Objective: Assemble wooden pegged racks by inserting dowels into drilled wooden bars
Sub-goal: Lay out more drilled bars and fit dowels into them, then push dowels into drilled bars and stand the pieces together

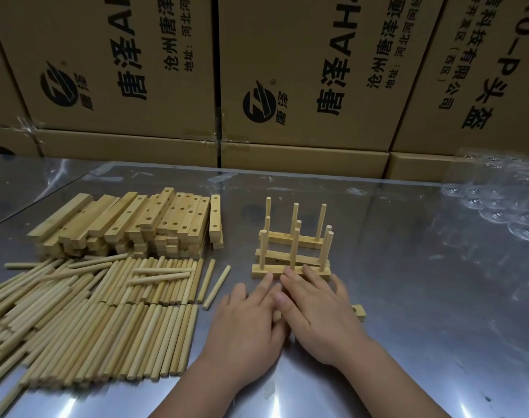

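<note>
Brown cardboard boxes (302, 70) with black print form a wall behind the table. The shiny metal table (432, 312) carries everything else. A big heap of loose pale wooden dowels (91, 321) lies front left, with two single dowels just off its right edge. The stack of drilled pale wooden bars (130, 224) sits behind the heap, holes facing up. Clear bubble wrap (498, 203) is at the far right. Three finished pegged racks (290, 254) stand mid-table in a row, one behind the other, each with three upright pegs. The left hand (245, 324) and right hand (320, 321) lie side by side, touching, just in front of the racks. Both are flat with straight fingers, grasping nothing, and their fingertips reach the front rack's base. They cover a single drilled wooden bar (359, 312). Only its right end, with one hole, shows.
</note>
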